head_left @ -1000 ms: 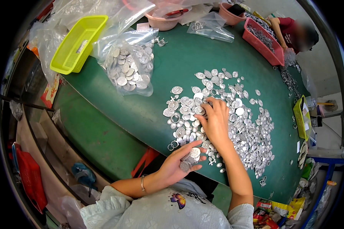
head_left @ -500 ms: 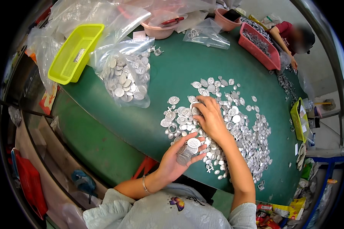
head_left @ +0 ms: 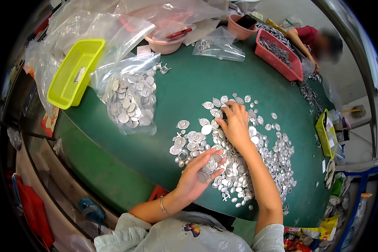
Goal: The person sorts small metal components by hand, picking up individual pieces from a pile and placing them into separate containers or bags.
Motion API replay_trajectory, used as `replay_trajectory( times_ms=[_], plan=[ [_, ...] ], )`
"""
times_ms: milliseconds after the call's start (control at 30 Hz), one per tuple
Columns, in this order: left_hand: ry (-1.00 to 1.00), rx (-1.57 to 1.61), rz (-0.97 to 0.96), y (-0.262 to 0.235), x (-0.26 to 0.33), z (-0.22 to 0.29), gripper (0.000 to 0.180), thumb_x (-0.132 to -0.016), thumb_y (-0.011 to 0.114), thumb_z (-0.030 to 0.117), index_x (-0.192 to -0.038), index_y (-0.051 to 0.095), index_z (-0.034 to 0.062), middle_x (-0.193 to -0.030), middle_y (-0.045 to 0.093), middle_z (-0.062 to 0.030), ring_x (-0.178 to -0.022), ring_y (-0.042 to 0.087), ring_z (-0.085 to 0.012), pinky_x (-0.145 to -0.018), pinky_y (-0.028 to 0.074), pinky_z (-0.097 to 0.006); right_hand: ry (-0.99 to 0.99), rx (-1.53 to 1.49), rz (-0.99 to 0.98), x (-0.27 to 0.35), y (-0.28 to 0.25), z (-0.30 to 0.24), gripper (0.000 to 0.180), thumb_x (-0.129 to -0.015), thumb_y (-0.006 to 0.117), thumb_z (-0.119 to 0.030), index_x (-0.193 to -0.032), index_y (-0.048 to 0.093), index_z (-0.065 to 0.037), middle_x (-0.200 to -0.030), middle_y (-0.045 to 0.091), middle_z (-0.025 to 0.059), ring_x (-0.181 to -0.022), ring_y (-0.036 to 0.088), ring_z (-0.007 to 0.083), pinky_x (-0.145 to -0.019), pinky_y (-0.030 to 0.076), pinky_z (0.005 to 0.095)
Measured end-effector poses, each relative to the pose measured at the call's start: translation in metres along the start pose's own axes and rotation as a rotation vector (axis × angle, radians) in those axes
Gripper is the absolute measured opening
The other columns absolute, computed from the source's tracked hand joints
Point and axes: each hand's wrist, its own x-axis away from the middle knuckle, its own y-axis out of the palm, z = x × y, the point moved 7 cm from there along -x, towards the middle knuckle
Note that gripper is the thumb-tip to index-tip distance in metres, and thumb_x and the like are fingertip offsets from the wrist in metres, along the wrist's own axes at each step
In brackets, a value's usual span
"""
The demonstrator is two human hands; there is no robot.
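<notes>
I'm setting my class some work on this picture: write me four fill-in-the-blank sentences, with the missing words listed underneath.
1. The hand cupping medals is the person's ____ one.
2. The other hand reaches over a tabletop coloured ____.
3. The insect on the shirt is a ____.
4. The bag of medals is clear ____.

Missing words: left; green; butterfly; plastic.

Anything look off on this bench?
Mildly: a cross charm and a ring lie among mostly oval medals, odd by shape. A dark, phone-like object rests at the right-hand pink bowl, unlike the metal pieces. No obvious damage visible.
</notes>
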Motion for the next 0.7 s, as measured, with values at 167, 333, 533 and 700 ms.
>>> replay_trajectory(
  times_ms=[167,333,533,700],
  plan=[
    [0.12,-0.091,0.052,0.002,-0.007,0.013,0.045,-0.096,0.045,0.018,-0.137,0.032,0.0046,-0.134,0.043,-0.012,-0.118,0.048,-0.0269,-0.1,0.041,-0.044,0.252,-0.442,-0.211,-0.004,-0.005,0.007,0.02,-0.073,0.072,-0.011,-0.087,0.061,-0.001,-0.086,0.062,0.009,-0.083,0.057,0.0204,-0.075,0.043,0.0331],
    [0.12,0.028,0.074,-0.001,-0.017,0.019,0.043,-0.098,0.04,0.023,-0.135,0.035,0.0016,-0.129,0.047,-0.0118,-0.117,0.049,-0.0268,-0.099,0.042,-0.045,0.246,-0.99,-0.685,0.013,-0.006,-0.014,0.018,-0.077,0.069,-0.007,-0.091,0.062,0.0,-0.084,0.063,0.0071,-0.08,0.058,0.0165,-0.074,0.045,0.029],
    [-0.003,0.042,-0.01,0.0,-0.019,0.007,0.039,-0.097,0.041,0.025,-0.133,0.041,0.0076,-0.132,0.047,-0.0121,-0.119,0.048,-0.0287,-0.1,0.041,-0.042,-0.098,-0.123,-0.092,-0.017,-0.001,0.021,0.018,-0.074,0.069,-0.012,-0.087,0.064,-0.001,-0.093,0.06,0.0083,-0.094,0.051,0.0273,-0.082,0.041,0.0369],
    [0.01,0.008,-0.033,-0.001,-0.023,0.006,0.041,-0.098,0.04,0.026,-0.135,0.038,0.0095,-0.132,0.046,-0.0122,-0.119,0.048,-0.0292,-0.1,0.041,-0.043,-0.182,-0.057,-0.08,-0.023,-0.007,0.022,0.011,-0.074,0.068,-0.01,-0.079,0.063,-0.002,-0.081,0.059,0.0078,-0.083,0.054,0.0252,-0.079,0.04,0.0352]
  ],
)
